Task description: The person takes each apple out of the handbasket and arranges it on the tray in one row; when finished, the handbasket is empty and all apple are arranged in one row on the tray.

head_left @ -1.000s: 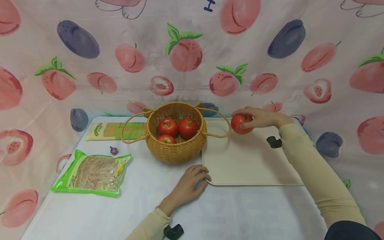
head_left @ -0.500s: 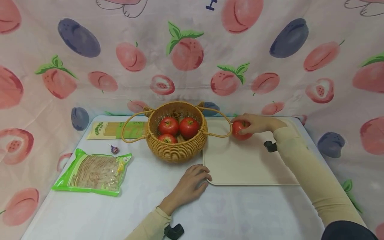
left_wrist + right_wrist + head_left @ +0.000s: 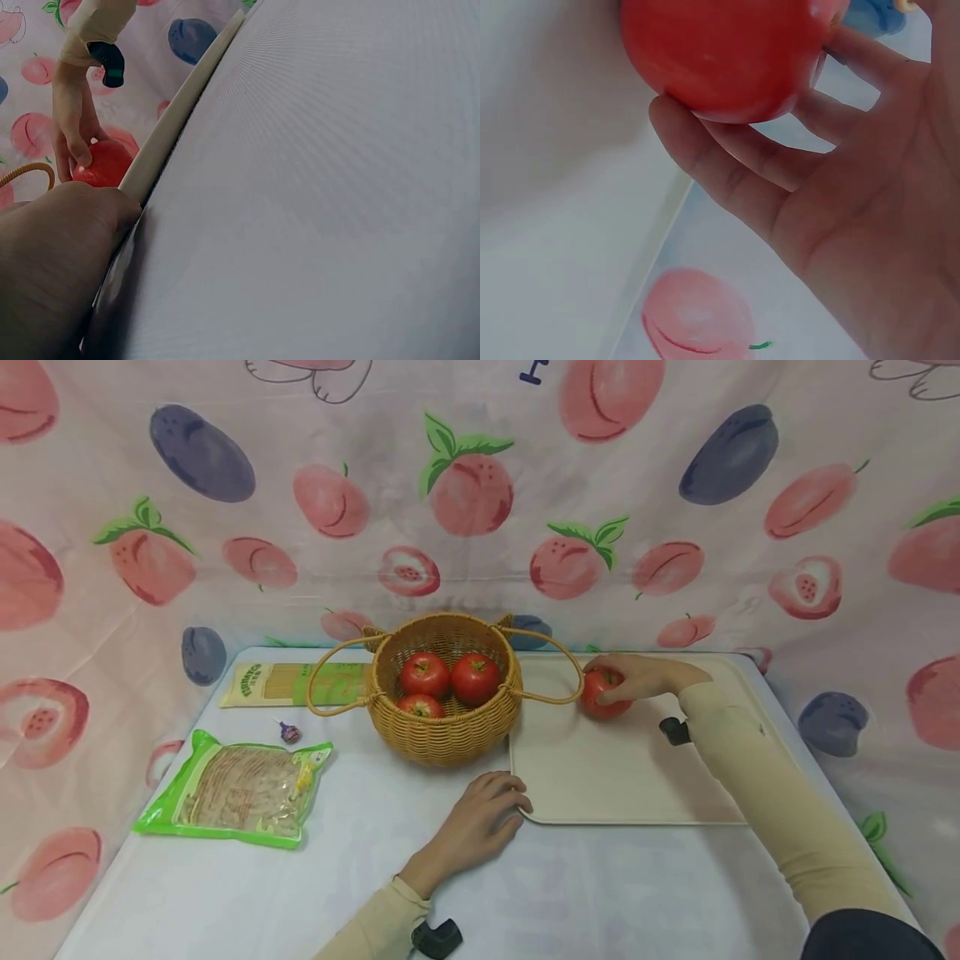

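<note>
- Clearly at the middle of the action is one red apple, over the far left part of a pale tray on a white-covered table.
- Nearer to it is the right hand, which comes in from the right and holds the apple, thumb on the near side and the other fingers over the top and behind. The right wrist view shows fingers curving along its side.
- Well apart from that apple, the left hand lies at the tray's near left corner. Its fingers are loosely bent and touch the corner, without being seen to close round it. From there, the apple lies farther away and to the right.
- Being round, the apple shows no long axis.
- Just left of the apple stands a wicker basket with three more red apples inside. Its right handle loops over the tray's edge and meets the apple's outline; whether the two touch, I cannot tell.
- Whether the held apple rests on the tray or hangs slightly above is also unclear; the tray's edge hides its underside in the left wrist view.
</note>
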